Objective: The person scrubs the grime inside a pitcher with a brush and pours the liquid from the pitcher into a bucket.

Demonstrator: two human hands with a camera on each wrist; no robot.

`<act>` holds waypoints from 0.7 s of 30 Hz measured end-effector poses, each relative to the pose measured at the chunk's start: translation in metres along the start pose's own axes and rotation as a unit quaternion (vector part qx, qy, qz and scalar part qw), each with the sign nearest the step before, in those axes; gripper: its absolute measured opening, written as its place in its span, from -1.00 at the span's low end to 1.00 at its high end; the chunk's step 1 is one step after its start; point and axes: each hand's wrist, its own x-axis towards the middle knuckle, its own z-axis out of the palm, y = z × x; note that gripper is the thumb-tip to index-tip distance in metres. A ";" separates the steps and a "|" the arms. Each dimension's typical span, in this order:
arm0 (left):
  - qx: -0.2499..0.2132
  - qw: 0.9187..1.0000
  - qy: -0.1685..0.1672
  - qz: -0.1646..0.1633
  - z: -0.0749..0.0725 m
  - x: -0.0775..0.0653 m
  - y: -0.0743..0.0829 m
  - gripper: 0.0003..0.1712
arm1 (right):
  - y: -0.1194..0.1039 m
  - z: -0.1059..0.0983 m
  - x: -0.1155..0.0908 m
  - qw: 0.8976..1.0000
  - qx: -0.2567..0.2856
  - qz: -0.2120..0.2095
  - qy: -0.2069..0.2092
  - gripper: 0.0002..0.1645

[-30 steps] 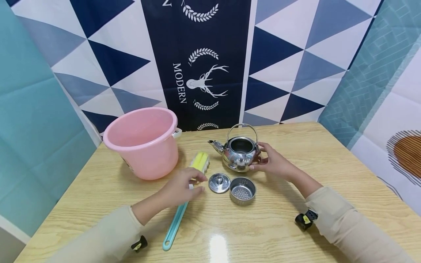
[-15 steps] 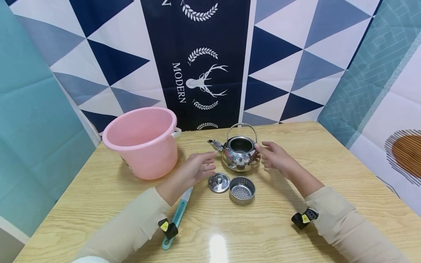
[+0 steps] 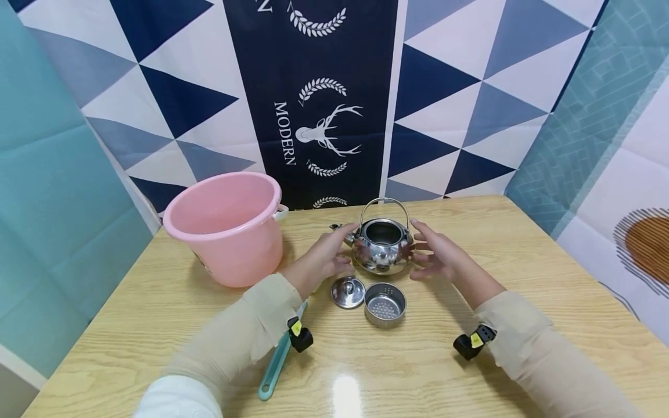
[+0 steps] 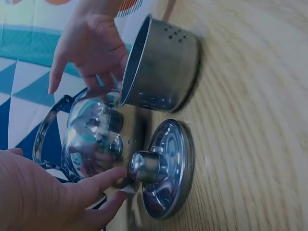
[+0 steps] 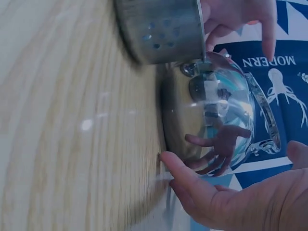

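Observation:
A shiny steel teapot point(image 3: 383, 249) stands upright on the table, lidless, its hoop handle raised and its spout to the left. On its spout side is my left hand point(image 3: 328, 253), fingers spread and partly covering the spout; contact I cannot tell. My right hand point(image 3: 438, 253) is at the teapot's other side, fingers extended beside its wall, holding nothing. In front lie the knobbed teapot lid point(image 4: 166, 168) and a perforated strainer basket point(image 3: 385, 305), side by side. A brush with a teal handle point(image 3: 274, 368) lies under my left forearm, its yellow head hidden.
A pink bucket point(image 3: 235, 255) with a white handle mount stands at the back left of the wooden table point(image 3: 418, 371). Behind the table hangs a patterned cloth point(image 3: 324, 58).
My left hand has moved from above the brush, right and away from me, to the teapot's spout. My right hand has loosened from the teapot's side and spread its fingers. The teapot stays put.

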 end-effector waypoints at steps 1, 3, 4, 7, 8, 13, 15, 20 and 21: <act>-0.007 1.000 0.003 0.000 0.001 0.002 0.000 0.16 | -0.003 0.004 -0.005 1.000 0.017 0.012 0.003 0.39; -0.019 1.000 0.011 0.001 0.003 0.007 0.001 0.17 | -0.010 0.013 -0.016 0.999 0.042 0.026 0.002 0.39; -0.025 1.000 0.014 0.001 0.004 0.009 0.002 0.16 | -0.013 0.018 -0.021 0.998 0.049 0.029 -0.001 0.39; -0.026 0.999 0.018 -0.005 0.005 0.014 0.003 0.11 | -0.019 0.030 -0.032 0.997 0.071 0.034 0.000 0.33; -0.028 0.999 0.020 -0.006 0.006 0.015 0.003 0.09 | -0.021 0.034 -0.035 0.997 0.074 0.032 -0.001 0.28; -0.024 0.999 0.029 -0.008 0.009 0.017 0.006 0.12 | -0.025 0.043 -0.039 0.995 0.098 0.029 0.016 -0.17; -0.016 0.999 0.030 -0.008 0.010 0.017 0.007 0.10 | -0.025 0.043 -0.038 0.994 0.105 0.030 0.023 -0.29; -0.013 0.999 0.042 -0.009 0.012 0.018 0.006 0.02 | -0.026 0.044 -0.036 0.992 0.117 0.040 0.026 -0.35; -0.017 0.999 0.044 -0.008 0.012 0.018 0.006 0.03 | -0.026 0.044 -0.036 0.992 0.118 0.041 0.025 -0.35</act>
